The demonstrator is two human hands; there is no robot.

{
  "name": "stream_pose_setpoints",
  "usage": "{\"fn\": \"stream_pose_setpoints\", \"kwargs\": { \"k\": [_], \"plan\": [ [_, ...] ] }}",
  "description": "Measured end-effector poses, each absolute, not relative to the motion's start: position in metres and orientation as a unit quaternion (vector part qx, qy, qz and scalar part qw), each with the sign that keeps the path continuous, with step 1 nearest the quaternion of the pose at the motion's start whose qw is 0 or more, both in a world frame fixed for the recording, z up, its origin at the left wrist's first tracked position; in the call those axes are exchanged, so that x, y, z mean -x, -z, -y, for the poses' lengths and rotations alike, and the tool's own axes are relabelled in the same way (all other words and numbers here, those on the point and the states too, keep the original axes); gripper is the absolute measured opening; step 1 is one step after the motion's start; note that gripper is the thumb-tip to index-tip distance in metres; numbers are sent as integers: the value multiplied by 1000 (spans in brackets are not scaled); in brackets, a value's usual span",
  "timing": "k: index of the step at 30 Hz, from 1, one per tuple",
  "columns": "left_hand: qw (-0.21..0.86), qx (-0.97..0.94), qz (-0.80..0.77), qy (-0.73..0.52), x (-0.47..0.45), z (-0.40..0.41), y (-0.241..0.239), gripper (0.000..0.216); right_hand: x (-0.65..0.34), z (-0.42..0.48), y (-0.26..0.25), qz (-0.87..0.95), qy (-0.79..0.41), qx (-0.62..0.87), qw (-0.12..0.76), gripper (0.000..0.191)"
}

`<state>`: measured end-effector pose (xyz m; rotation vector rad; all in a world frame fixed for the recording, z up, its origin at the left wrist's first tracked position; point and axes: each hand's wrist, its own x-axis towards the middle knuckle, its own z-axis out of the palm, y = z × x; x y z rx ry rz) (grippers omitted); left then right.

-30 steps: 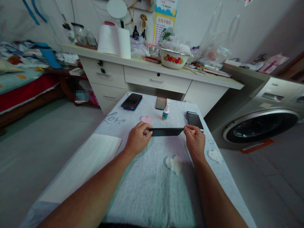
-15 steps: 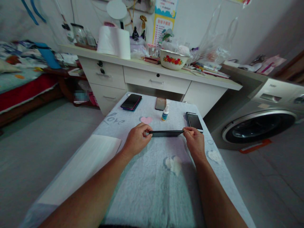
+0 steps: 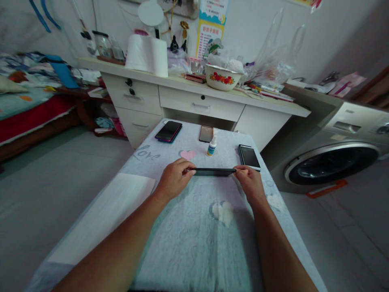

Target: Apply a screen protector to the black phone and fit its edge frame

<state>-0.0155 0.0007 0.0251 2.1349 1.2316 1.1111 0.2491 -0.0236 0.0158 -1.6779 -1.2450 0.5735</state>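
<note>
My left hand [image 3: 177, 177] pinches the left end of a thin black phone [image 3: 214, 172]. At its other end, my right hand [image 3: 249, 181] closes thumb and fingers on the corner. The phone is tipped so that mostly its edge and a dark grey face show, held above the table. Just beyond it stands a small white spray bottle [image 3: 212, 147] with a blue and yellow label. Two stacked phones [image 3: 169, 131] lie at the far left of the table, and a phone with a brownish face [image 3: 206, 133] is behind the bottle. Past my right hand lies a white-framed phone [image 3: 250, 157] partly over another dark one.
A patterned cloth covers the table [image 3: 188, 243]; a white sheet [image 3: 106, 215] lies along its left side. Behind stands a white desk [image 3: 188, 95] bearing a flowered bowl [image 3: 223, 77] and a paper roll [image 3: 146, 55]. A washing machine [image 3: 331, 142] is at the right.
Both hands keep their hold on the phone, which is tilted slightly differently and looks nearly level now. The whole view has shifted a few pixels.
</note>
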Motion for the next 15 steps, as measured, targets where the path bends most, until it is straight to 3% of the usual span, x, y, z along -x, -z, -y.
{"fn": "stream_pose_setpoints", "kwargs": {
  "k": [10,15],
  "plan": [
    [180,-766,-472,-398,18,-6,-21,12,-249,28,-24,505,-366,634,457,27],
    [129,-791,-484,-350,24,-11,-16,16,-250,30,-23,518,-459,613,380,24]
  ]
}}
